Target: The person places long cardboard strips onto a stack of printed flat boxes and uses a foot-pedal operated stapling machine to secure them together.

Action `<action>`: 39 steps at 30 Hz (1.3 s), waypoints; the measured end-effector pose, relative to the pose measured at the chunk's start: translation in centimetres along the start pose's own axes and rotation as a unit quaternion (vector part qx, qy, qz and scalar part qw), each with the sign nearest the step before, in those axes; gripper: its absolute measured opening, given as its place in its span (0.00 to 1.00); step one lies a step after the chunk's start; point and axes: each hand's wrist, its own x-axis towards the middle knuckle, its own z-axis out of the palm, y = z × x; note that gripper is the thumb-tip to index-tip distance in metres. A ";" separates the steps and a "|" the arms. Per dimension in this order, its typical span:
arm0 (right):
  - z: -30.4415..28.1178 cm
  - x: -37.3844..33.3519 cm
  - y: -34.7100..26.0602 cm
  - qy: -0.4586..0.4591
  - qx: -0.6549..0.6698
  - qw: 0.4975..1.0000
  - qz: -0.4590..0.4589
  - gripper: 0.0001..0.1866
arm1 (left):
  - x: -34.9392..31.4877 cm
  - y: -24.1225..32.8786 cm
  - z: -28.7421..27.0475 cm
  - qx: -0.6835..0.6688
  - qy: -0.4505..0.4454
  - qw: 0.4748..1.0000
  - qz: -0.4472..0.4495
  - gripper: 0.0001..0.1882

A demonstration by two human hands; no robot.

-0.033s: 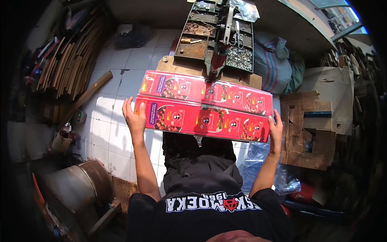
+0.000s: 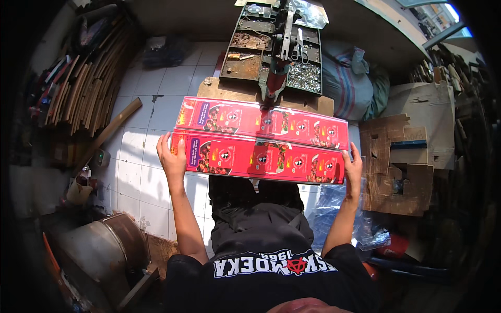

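A long red printed board (image 2: 297, 161) with food pictures lies level before me, split lengthwise by a fold or seam into two strips. My left hand (image 2: 172, 156) grips its left end, thumb on top and fingers along the edge. At the right end my right hand (image 2: 353, 167) holds the near corner, its thumb by the edge. Over the middle of the board's far edge stands a hand press (image 2: 276, 75) with a red body. Its tip is close above the board; whether they touch I cannot tell. A brown wooden worktop (image 2: 240, 93) shows behind the board.
Beyond the press is a black compartment tray (image 2: 245, 65) with small metal pieces and scissors (image 2: 299, 49). A striped sack (image 2: 344, 86) and cut cardboard (image 2: 381, 182) stand on the right. Stacked boards (image 2: 78, 88) and a wooden stick (image 2: 117, 122) are left, a metal drum (image 2: 99, 242) nearer.
The whole view has shifted slightly. Both hands keep their hold on the red board, which stays under the press in nearly the same place.
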 end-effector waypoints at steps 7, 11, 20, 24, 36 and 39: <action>0.4 0.5 4.2 -0.054 0.052 0.993 0.090 0.32 | 2.0 -1.8 -1.3 -0.063 -0.189 0.968 -0.151 0.30; 1.1 -0.5 2.4 -0.106 0.229 0.963 0.094 0.25 | 2.0 -3.2 -1.4 -0.191 -0.203 0.946 -0.165 0.28; 0.6 -3.1 2.8 -0.112 0.207 0.969 0.080 0.22 | -0.4 -1.9 -3.8 -0.129 -0.200 0.955 -0.177 0.26; 0.7 -2.0 1.8 -0.113 0.234 0.960 0.100 0.22 | 0.1 -1.8 -2.8 -0.147 -0.189 0.954 -0.178 0.28; 1.0 -0.6 2.1 -0.030 0.086 0.992 0.092 0.35 | 1.4 -0.7 -2.8 -0.063 -0.215 0.962 -0.156 0.35; 1.0 -0.8 1.3 0.024 -0.113 0.991 0.066 0.32 | 1.4 -2.4 -2.6 0.108 -0.130 0.978 -0.126 0.41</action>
